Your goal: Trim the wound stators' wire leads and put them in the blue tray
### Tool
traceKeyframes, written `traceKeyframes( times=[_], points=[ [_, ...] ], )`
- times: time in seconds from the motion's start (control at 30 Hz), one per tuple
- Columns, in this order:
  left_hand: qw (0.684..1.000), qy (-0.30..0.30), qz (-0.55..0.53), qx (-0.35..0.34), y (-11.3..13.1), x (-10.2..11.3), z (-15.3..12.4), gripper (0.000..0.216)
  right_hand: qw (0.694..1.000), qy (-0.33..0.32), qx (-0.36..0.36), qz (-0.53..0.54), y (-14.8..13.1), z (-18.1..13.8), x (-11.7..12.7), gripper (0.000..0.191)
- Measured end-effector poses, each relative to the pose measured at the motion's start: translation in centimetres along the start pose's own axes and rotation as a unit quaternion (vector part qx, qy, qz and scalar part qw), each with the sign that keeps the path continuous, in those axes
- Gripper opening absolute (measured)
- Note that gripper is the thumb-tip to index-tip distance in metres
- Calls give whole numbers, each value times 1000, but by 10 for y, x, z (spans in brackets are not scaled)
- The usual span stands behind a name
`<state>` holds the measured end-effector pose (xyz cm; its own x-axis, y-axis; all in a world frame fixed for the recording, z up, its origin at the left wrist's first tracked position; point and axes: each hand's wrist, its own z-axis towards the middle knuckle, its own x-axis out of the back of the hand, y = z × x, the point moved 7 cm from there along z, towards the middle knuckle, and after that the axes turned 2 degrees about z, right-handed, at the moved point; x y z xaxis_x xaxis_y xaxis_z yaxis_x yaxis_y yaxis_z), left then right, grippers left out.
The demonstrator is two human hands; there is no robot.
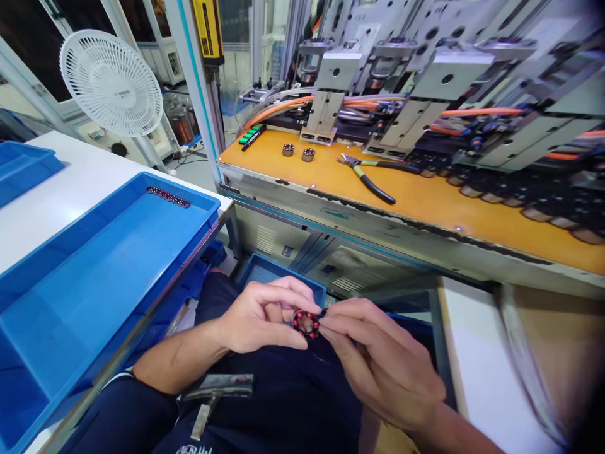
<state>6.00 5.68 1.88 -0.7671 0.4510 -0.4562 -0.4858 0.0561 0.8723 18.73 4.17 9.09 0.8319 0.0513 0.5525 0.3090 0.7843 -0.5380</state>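
Observation:
Over my lap, my left hand (265, 315) grips a small ring-shaped motor stator (299, 323) between thumb and fingers. Red windings show around the stator's dark ring, and its middle is open. From the other side, my right hand (382, 359) pinches the stator's right edge with thumb and forefinger. Whether a fine wire lies between those right fingertips is too small to tell. Two similar stators, a nearer one (308, 155) and another (288, 150), stand on the orange bench top. Beside them lie cutting pliers (366, 176) with dark, yellow-marked handles.
A large blue tray (108, 233) at left holds a row of stators (167, 197) in its far corner. Machine fixtures (326, 94) with orange hoses line the orange bench (331, 176). A green-and-black item (253, 134) lies at its left end. A white fan (113, 82) stands behind.

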Motion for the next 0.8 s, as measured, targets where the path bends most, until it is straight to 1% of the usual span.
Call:
traceKeyframes(
  times=[0.07,0.1,0.17,0.2,0.27,0.3,0.33,0.4,0.53,0.63,0.7,0.73,0.8],
  points=[
    [999,4,21,-27,5,0,0,40,999,33,0,0,-2,-2,-1,14],
    [999,4,18,-26,5,0,0,45,999,45,4,-7,-3,-2,-2,14],
    [1000,3,15,14,3,1,0,56,998,58,14,-23,-5,-3,-2,14],
    [999,1,18,45,0,1,-1,57,998,62,18,-28,-5,-3,-2,14],
    [994,-7,39,98,-4,1,-4,46,998,61,16,-27,-4,-3,-2,15],
    [993,-9,54,105,-4,2,-6,39,998,59,11,-25,-4,-4,-3,15],
    [993,-8,63,98,-3,2,-7,33,998,58,5,-26,-3,-4,-3,15],
    [995,1,73,61,1,3,-8,29,997,66,-5,-35,-1,-5,-4,15],
    [998,22,60,-2,5,3,-7,29,993,95,-22,-62,2,-8,-6,14],
    [999,12,19,-49,10,3,-5,31,992,95,-43,-75,8,-13,-9,13],
    [997,3,-15,-79,13,2,-4,24,993,90,-52,-60,11,-16,-10,13],
    [995,-1,-37,-88,14,1,-3,21,994,87,-52,-51,11,-16,-9,14],
    [991,-7,-96,-91,13,1,-3,25,995,77,-34,-49,8,-15,-5,14]
  ],
)
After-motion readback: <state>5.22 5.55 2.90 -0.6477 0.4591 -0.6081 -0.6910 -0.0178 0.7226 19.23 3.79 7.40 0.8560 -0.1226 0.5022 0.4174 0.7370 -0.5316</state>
